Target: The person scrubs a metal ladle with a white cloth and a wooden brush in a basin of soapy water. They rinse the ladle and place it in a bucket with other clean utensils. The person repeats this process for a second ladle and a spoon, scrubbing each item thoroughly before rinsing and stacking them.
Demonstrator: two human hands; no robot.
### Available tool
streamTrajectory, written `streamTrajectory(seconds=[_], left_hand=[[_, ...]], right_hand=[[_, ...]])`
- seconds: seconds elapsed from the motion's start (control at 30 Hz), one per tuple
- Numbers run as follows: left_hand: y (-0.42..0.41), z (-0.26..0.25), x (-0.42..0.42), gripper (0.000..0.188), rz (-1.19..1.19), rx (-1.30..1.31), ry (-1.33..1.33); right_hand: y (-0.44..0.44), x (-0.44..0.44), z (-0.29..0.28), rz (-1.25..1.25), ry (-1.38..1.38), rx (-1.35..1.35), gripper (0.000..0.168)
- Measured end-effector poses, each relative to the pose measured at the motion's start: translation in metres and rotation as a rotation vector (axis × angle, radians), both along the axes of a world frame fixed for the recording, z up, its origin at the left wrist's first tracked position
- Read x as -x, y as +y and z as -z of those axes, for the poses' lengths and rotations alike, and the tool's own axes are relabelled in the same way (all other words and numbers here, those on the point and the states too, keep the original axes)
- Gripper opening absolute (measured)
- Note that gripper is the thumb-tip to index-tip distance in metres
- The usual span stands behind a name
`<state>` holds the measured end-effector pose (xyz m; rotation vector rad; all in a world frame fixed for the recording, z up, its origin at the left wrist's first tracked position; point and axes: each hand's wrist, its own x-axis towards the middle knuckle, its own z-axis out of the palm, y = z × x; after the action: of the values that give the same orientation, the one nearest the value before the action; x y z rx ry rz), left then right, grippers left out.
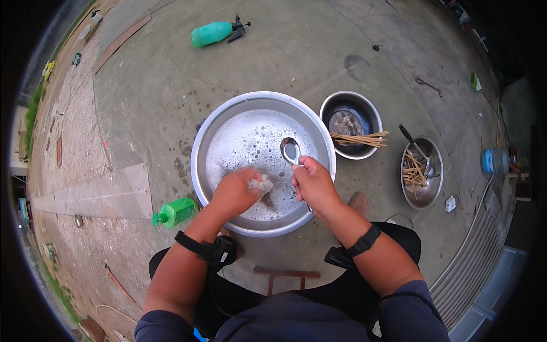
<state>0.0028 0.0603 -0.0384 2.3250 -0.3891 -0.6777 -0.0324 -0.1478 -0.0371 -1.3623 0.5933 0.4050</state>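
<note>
A wide metal basin (pixel 265 99) of sudsy water stands on the ground before me. Over its left half my left hand (pixel 240 188) grips a wet, pale cloth (pixel 264 184), low near the foam. My right hand (pixel 315 183) has its fingers around the handle of a metal spoon (pixel 290 150), over the right side of the basin. The spoon's bowl points away from me, and the handle's end shows below the hand. Cloth and spoon are apart. What lies beneath the suds is hard to make out.
Right of the basin, a steel pot (pixel 350 95) carries chopsticks (pixel 363 139) across its rim. Farther right, a metal bowl (pixel 435 192) holds chopsticks and utensils. A green pump bottle (pixel 181 211) lies at left; a green pressure sprayer (pixel 212 33) lies beyond the basin.
</note>
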Motion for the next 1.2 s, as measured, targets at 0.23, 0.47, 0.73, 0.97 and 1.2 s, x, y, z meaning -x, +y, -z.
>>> streamTrajectory(seconds=[0.23, 0.47, 0.73, 0.97, 1.2], left_hand=[[-0.032, -0.015, 0.012, 0.025, -0.070, 0.355, -0.230], [-0.030, -0.009, 0.008, 0.027, -0.012, 0.048, -0.542], [0.000, 0.011, -0.012, 0.023, -0.130, -0.181, -0.519], [0.007, 0.029, -0.006, 0.026, -0.054, -0.217, -0.118], [-0.027, -0.002, 0.007, 0.027, -0.042, 0.351, -0.239]], right_hand=[[0.006, 0.012, 0.009, -0.187, -0.048, 0.080, 0.027], [0.016, 0.021, -0.004, -0.225, -0.008, 0.040, 0.027], [0.010, 0.017, -0.010, -0.163, 0.037, 0.059, 0.027], [0.005, 0.011, -0.005, -0.088, 0.054, -0.011, 0.029], [0.004, 0.011, -0.001, -0.077, 0.076, 0.029, 0.030]])
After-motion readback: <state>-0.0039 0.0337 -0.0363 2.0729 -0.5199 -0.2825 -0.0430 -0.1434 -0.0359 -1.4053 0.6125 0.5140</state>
